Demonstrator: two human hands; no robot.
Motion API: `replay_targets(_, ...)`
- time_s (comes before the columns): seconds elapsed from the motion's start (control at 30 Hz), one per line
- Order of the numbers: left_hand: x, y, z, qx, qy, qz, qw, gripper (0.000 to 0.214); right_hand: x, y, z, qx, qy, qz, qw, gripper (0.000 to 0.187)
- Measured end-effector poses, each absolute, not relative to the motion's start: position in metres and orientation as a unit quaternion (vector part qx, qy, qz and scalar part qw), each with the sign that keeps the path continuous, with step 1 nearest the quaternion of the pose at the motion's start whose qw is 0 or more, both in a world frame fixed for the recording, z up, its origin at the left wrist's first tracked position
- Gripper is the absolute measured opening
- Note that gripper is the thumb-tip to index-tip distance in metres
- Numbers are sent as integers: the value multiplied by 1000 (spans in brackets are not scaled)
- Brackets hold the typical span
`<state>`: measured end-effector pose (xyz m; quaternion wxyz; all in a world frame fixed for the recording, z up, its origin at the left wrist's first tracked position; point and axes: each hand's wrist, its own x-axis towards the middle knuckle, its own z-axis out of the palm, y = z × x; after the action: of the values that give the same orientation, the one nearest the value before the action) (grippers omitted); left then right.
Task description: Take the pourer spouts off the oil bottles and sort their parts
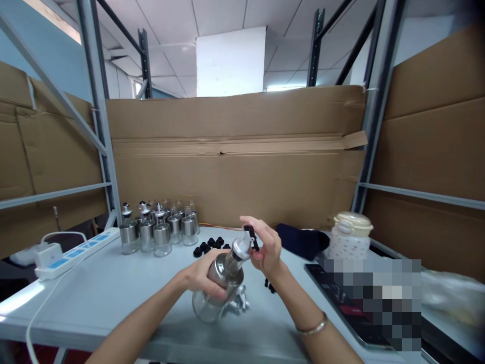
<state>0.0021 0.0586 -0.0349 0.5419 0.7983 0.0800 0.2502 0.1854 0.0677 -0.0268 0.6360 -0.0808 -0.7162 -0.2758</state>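
Observation:
My left hand [202,275] is wrapped around a glass oil bottle [232,277] with a metal sleeve, which leans to the right just over the table. A silvery pourer spout [241,248] sits on its neck. At the spout's tip, my right hand [268,246] pinches a small black spout cap [250,235] between thumb and fingers; whether the cap is seated cannot be told. Several loose silvery spouts [240,301] lie right behind the bottle, partly hidden. Black round stoppers [207,246] lie in a group beyond my left hand. Small black pieces [270,286] show beside my right forearm.
Several similar bottles [162,237] stand at the back left, some with spouts. A power strip [79,255] with a white cable runs along the left. To the right are a dark cloth [301,241], a dotted jar [349,240] and a black flat device [341,298]. Cardboard [235,182] walls the back.

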Motion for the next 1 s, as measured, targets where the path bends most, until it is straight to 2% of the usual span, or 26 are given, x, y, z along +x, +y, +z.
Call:
replay_targets(0.17,5,58,-43,704,30,173,688,50,182,54,-18,-77,-733,-263,622,51)
replay_targets(0.33,6,56,-44,669,39,143,728,48,182,48,-13,-82,-728,-246,635,41)
replay_targets(0.47,10,55,-50,626,13,111,772,47,183,49,-16,-97,-699,-280,650,38)
replay_targets(0.7,16,56,-65,602,0,71,795,50,181,43,-22,-112,-677,-242,686,40)
replay_targets(0.83,17,55,-63,613,-1,108,782,45,178,44,-23,-146,-649,-209,717,40)
replay_targets(1.0,19,56,-62,618,3,159,770,47,177,47,-26,-174,-638,-218,718,35)
